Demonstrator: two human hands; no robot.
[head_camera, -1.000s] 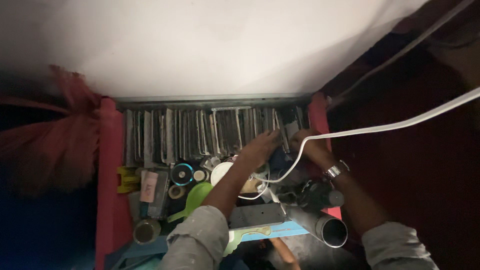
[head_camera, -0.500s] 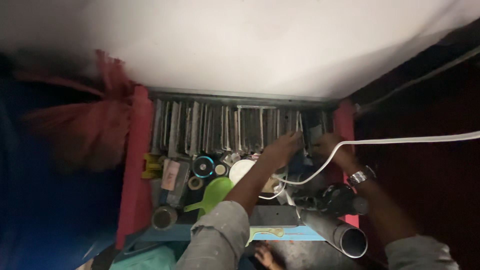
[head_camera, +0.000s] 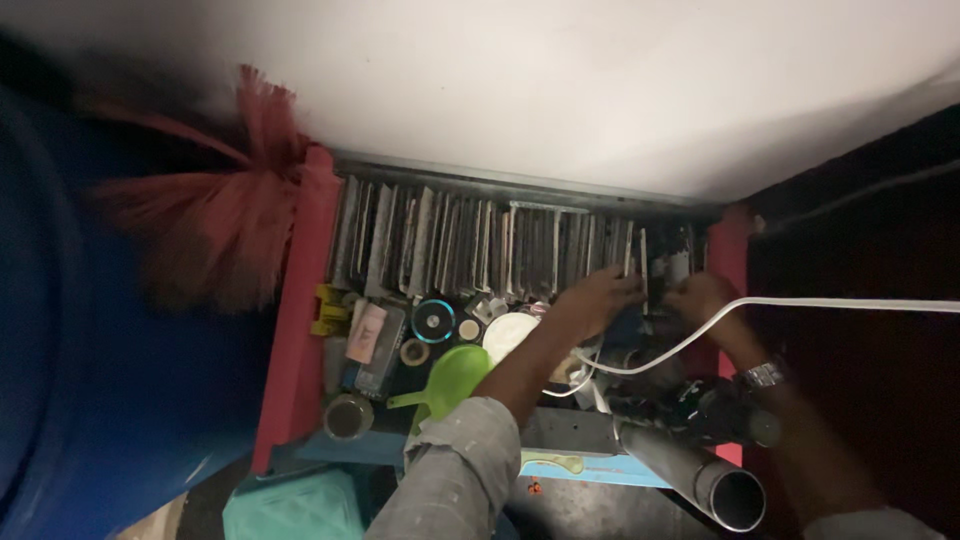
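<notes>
Both hands work at the far right end of a long row of thin flat panels (head_camera: 480, 245) that stand on edge, packed like files along the far side of a red-walled tray (head_camera: 300, 300); stood this way, each edge shows and one can be drawn without disturbing the rest. The left hand (head_camera: 598, 297) reaches in from the near side, its fingers (head_camera: 625, 287) curled onto the near edges of the last panels, seemingly to part or steady them; how tightly they close is blurred. The right hand (head_camera: 700, 296), a wristwatch (head_camera: 762, 375) on its arm, sits just beside it at the right wall of the tray, fingers bent around something small that I cannot make out. A white cable (head_camera: 800, 303) runs in from the right and loops down between the two arms. Nearer, loose items lie flat where they fit: a green scoop (head_camera: 450, 380), a white round lid (head_camera: 508, 333), a black roll with a blue ring (head_camera: 433, 321), a small tin (head_camera: 348, 415) and a grey pipe (head_camera: 700, 475) at the near right. A red brush (head_camera: 215, 215) hangs over the tray's left wall
</notes>
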